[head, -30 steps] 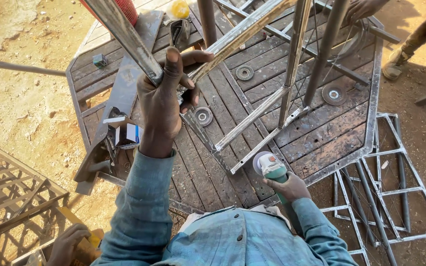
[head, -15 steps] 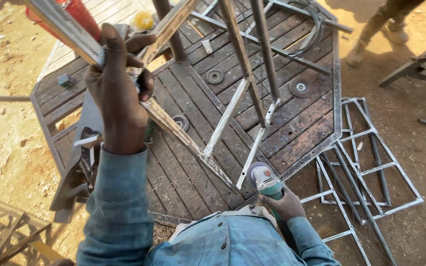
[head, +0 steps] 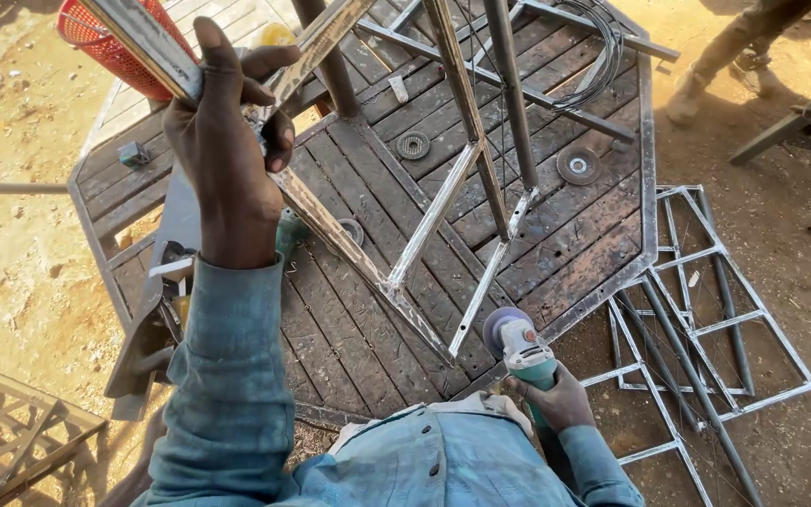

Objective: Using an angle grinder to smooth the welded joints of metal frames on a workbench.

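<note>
The left hand [head: 227, 141] is raised over the table's far left part, fingers wrapped tight round a bar of the steel frame [head: 396, 272] where two of its bars meet. The right hand [head: 556, 399] sits low, off the table's near edge and close to the body, closed round the green body of an angle grinder [head: 523, 352] whose disc end points up and away from the person, toward the table.

The frame stands tilted on the wooden table [head: 612, 225]. Its gripped bar runs from the far left, through the left hand, down and right to a welded corner near the table's near edge. From that corner other bars rise back toward the far side, so the long axis runs near-to-far, leaning.

That low corner lies just ahead and to the left of the grinder's disc, near but apart. The right hand is much the nearer to it; the left hand holds the same bar well up its length.

On the table lie loose discs [head: 577, 165], and a red basket [head: 110, 42] sits at the far left. More welded frames [head: 706, 310] lie on the ground to the right.
</note>
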